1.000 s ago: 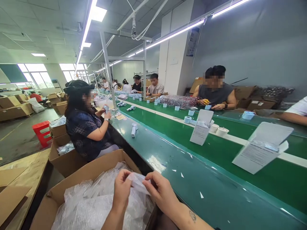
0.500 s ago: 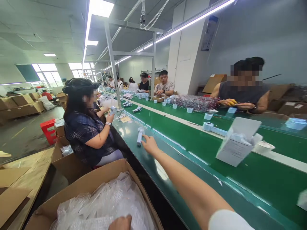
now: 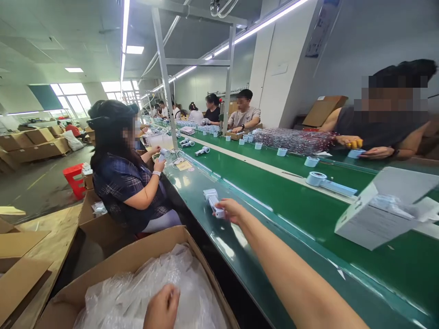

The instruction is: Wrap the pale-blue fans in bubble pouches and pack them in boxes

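My right hand (image 3: 232, 210) reaches out over the near green ledge of the conveyor (image 3: 240, 246) and is closed on a small white handheld device (image 3: 213, 202), which lies tilted at the belt's edge. My left hand (image 3: 163, 307) rests low in the cardboard box (image 3: 113, 265) in front of me, on a heap of clear plastic bags (image 3: 144, 292). Its fingers are curled into the plastic; what they grip is not clear.
A seated person in a plaid shirt (image 3: 126, 183) works at the belt to my left. An open white carton (image 3: 380, 208) and blue-white parts (image 3: 317, 178) ride the conveyor. Other workers sit across and further along. Cardboard boxes and a red stool (image 3: 73, 178) stand on the floor.
My right hand left the plastic bag, reached forward to the white device on the ledge, and now grips it, drawn nearer to me. My left hand dropped into the box of bags.
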Demonstrator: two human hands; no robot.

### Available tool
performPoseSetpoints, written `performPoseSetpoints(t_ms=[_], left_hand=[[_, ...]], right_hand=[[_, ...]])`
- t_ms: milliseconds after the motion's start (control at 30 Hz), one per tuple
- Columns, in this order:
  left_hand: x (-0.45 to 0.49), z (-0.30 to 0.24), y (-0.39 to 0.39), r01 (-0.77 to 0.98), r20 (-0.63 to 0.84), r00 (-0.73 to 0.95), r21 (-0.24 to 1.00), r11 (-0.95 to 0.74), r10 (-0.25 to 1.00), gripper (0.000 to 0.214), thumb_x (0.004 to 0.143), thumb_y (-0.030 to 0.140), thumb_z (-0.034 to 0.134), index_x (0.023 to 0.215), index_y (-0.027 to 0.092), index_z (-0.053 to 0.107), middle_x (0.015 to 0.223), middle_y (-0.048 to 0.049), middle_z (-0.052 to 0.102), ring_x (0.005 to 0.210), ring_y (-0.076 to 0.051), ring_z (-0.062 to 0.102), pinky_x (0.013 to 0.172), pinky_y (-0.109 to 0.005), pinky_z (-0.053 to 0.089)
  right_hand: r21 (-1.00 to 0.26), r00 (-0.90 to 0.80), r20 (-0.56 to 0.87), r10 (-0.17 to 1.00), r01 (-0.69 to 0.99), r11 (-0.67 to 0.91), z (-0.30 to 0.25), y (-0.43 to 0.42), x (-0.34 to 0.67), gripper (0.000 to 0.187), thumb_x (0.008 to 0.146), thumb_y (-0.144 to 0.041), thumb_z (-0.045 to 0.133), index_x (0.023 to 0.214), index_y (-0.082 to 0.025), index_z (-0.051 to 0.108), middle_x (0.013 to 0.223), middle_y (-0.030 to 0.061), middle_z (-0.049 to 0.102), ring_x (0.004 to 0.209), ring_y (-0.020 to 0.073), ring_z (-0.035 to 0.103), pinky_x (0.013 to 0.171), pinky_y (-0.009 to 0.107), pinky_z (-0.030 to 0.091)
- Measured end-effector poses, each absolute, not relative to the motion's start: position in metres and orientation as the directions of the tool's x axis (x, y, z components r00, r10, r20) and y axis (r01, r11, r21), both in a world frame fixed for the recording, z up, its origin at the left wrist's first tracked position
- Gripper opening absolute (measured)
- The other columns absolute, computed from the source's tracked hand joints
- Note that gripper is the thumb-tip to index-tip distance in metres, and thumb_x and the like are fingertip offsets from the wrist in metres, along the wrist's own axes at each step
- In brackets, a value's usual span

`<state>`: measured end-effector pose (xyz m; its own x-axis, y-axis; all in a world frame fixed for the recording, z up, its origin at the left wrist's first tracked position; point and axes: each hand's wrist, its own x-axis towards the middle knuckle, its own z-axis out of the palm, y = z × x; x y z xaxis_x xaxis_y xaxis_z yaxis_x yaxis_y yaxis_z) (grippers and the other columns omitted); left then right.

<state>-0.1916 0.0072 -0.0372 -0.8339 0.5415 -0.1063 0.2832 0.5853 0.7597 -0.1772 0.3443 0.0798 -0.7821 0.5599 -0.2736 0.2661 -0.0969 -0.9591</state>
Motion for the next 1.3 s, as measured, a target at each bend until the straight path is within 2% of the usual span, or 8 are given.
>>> performPoseSetpoints(t_ms=[167,267,567,767,833,967,1167,1300], left_hand=[[-0.188,0.0,0.037,0.199,0.007,-0.868,0.921,0.336,0.496,0.025,0.072,0.042,0.065,0.083,0.019,0.068,0.049,0.0058,0.045,0.05,-0.015,0.045,0.053,-0.024,0.031],[-0.164,0.021,0.051,0.207,0.03,-0.825,0.945,0.252,0.564,0.022,0.072,0.039,0.064,0.075,0.018,0.069,0.053,0.0026,0.053,0.051,-0.014,0.045,0.053,-0.023,0.033],[-0.105,0.038,0.041,0.328,0.066,-0.696,0.915,0.235,0.715,0.025,0.081,0.037,0.059,0.072,0.015,0.068,0.063,-0.0004,0.063,0.063,-0.014,0.053,0.06,-0.024,0.038],[-0.084,0.045,0.032,0.317,0.05,-0.473,0.941,0.117,0.88,0.039,0.086,0.048,0.056,0.075,0.014,0.071,0.067,-0.0019,0.066,0.063,-0.014,0.057,0.061,-0.025,0.045],[-0.08,0.05,0.029,0.315,0.037,-0.382,0.945,0.092,0.923,0.041,0.087,0.05,0.056,0.074,0.014,0.071,0.066,-0.0026,0.066,0.062,-0.014,0.058,0.06,-0.025,0.046],[-0.074,0.054,0.022,0.559,0.235,-0.304,0.829,-0.027,0.923,0.035,0.095,0.04,0.05,0.087,0.015,0.073,0.077,-0.0057,0.072,0.072,-0.017,0.065,0.068,-0.028,0.051],[-0.057,0.026,0.012,0.948,0.74,-0.138,0.291,-0.129,0.658,0.02,0.094,0.013,0.049,0.105,0.013,0.066,0.081,-0.009,0.072,0.073,-0.018,0.067,0.068,-0.029,0.054],[-0.049,0.01,0.007,0.965,0.742,-0.138,0.25,-0.08,0.656,0.019,0.094,0.011,0.049,0.105,0.013,0.064,0.076,-0.0059,0.07,0.066,-0.016,0.066,0.062,-0.027,0.054]], right_hand=[[-0.838,-0.925,-0.233,0.301,0.033,-0.545,0.082,0.255,-0.063,0.07,0.059,-0.025,0.07,0.125,-0.025,0.046,0.091,-0.0003,0.066,0.079,0.0182,0.07,0.08,0.037,0.055],[-0.634,-0.945,-0.227,0.234,-0.039,-0.772,0.073,0.2,-0.015,0.064,0.059,-0.03,0.08,0.115,-0.028,0.048,0.083,-0.004,0.064,0.065,0.0113,0.064,0.069,0.028,0.053],[-0.837,-0.913,-0.275,0.3,0.074,-0.542,0.048,0.127,0.082,0.07,0.068,-0.045,0.086,0.124,-0.022,0.051,0.085,-0.0026,0.059,0.062,0.0086,0.053,0.053,0.021,0.046],[-0.778,-0.858,-0.37,0.357,0.076,-0.624,0.028,0.121,0.106,0.128,0.062,-0.042,0.089,0.152,-0.02,0.0,0.075,-0.0047,0.062,0.067,0.0175,0.064,0.051,0.024,0.047],[-0.789,-0.891,-0.335,0.307,0.087,-0.609,0.024,0.126,0.109,0.123,0.06,-0.042,0.089,0.153,-0.021,0.012,0.076,-0.0032,0.064,0.068,0.0174,0.064,0.053,0.024,0.046],[-0.858,-0.914,-0.246,0.324,0.049,-0.512,0.02,0.13,0.114,0.066,0.065,-0.046,0.084,0.12,-0.017,0.063,0.089,0.0029,0.068,0.069,0.0138,0.061,0.064,0.027,0.049],[-0.884,-0.82,-0.231,0.524,-0.048,-0.464,0.02,0.122,0.122,0.057,0.064,-0.046,0.085,0.109,-0.016,0.068,0.106,0.0086,0.071,0.099,0.0227,0.065,0.089,0.035,0.05],[-0.892,-0.713,-0.282,0.642,-0.052,-0.449,0.021,0.115,0.124,0.054,0.057,-0.04,0.087,0.102,-0.017,0.067,0.105,0.0079,0.07,0.101,0.0228,0.064,0.088,0.034,0.051]])
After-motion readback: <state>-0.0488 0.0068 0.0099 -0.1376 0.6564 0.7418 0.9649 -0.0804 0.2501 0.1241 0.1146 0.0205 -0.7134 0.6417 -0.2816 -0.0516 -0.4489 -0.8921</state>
